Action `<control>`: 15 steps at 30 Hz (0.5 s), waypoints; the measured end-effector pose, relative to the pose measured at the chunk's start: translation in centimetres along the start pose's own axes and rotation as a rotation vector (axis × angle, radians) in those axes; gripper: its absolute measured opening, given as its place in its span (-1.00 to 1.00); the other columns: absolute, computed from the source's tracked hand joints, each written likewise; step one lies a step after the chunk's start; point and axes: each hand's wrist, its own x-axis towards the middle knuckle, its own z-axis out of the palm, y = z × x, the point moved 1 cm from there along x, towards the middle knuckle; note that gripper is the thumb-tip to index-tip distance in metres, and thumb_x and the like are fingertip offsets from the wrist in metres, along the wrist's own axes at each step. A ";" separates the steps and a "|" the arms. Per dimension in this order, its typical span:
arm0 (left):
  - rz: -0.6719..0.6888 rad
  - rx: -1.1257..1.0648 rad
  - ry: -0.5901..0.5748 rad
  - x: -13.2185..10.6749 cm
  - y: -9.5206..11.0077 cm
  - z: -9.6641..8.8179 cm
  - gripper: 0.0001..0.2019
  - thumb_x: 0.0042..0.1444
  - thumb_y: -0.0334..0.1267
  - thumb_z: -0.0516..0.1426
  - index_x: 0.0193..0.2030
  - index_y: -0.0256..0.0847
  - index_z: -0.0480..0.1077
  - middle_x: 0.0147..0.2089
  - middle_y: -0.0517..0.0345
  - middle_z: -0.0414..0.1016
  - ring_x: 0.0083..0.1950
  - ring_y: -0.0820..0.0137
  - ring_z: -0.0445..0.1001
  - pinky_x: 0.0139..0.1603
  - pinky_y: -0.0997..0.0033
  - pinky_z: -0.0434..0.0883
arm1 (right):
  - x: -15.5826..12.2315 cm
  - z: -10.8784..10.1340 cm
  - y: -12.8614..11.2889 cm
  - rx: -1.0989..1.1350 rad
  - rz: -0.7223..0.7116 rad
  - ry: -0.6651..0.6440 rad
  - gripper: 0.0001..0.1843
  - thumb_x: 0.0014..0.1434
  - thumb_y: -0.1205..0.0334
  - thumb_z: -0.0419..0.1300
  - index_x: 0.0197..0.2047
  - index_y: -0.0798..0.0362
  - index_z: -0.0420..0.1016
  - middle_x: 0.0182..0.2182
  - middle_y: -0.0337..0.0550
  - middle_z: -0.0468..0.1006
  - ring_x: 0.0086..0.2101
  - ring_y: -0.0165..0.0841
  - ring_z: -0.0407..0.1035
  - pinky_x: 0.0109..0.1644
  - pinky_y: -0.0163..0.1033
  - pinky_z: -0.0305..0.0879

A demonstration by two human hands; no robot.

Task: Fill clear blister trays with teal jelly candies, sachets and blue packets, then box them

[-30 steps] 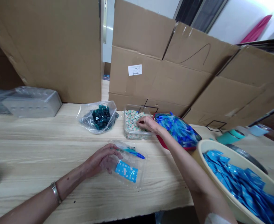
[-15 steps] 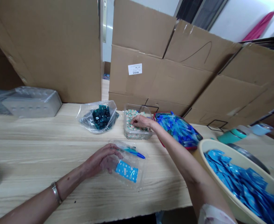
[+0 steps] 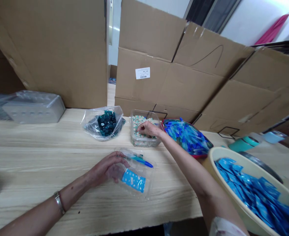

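My left hand [image 3: 114, 165] grips the left side of a clear plastic box [image 3: 148, 193] on the table. Inside the box lie a blue dotted packet [image 3: 134, 180] and blue pen-like pieces [image 3: 142, 160]. Farther back, my right hand [image 3: 148, 128] reaches into a clear tub [image 3: 145, 143] of small pale-and-green pieces [image 3: 139, 120]. Its fingers are bent together at the pieces; whether something is pinched between them is too small to see.
Left of the tub sits a clear bag [image 3: 90, 126] of dark green pieces [image 3: 107, 123]. To its right are a red-edged tray [image 3: 200, 156] of blue pieces and a cream basin [image 3: 212, 164] of blue packets [image 3: 255, 190]. Cardboard panels [image 3: 169, 75] stand behind; a white basket [image 3: 36, 109] is far left.
My right hand has shifted very slightly left within the tub. My left hand and the box have stayed in place.
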 end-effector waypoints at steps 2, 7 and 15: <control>-0.006 -0.005 -0.007 0.0 0.1 0.1 -0.78 0.09 -0.15 0.15 -0.14 -0.14 0.34 -0.22 0.07 0.52 -0.43 0.40 0.44 -0.63 0.53 0.26 | 0.3 -0.4 0.6 0.102 0.014 -0.002 -0.84 -0.04 0.41 0.25 -0.32 0.17 0.58 -0.57 -0.26 0.52 -0.58 -0.52 0.30 -0.49 -0.46 0.22; -0.007 -0.014 -0.010 -0.1 0.1 0.1 -0.78 0.09 -0.16 0.16 -0.14 -0.15 0.34 -0.20 0.06 0.52 -0.42 0.41 0.45 -0.63 0.53 0.26 | 1.3 -1.1 1.7 0.259 0.051 -0.091 -0.86 -0.12 0.40 0.29 -0.38 0.18 0.57 -0.61 -0.29 0.50 -0.56 -0.52 0.33 -0.44 -0.45 0.27; -0.012 -0.013 0.004 -0.1 0.2 0.2 -0.75 0.06 -0.15 0.18 -0.14 -0.16 0.32 -0.19 0.06 0.52 -0.41 0.39 0.47 -0.64 0.55 0.26 | 1.1 -0.1 0.3 -0.141 0.143 0.001 -0.91 -0.11 0.38 0.27 -0.43 0.16 0.56 -0.62 -0.24 0.51 -0.61 -0.50 0.31 -0.54 -0.44 0.17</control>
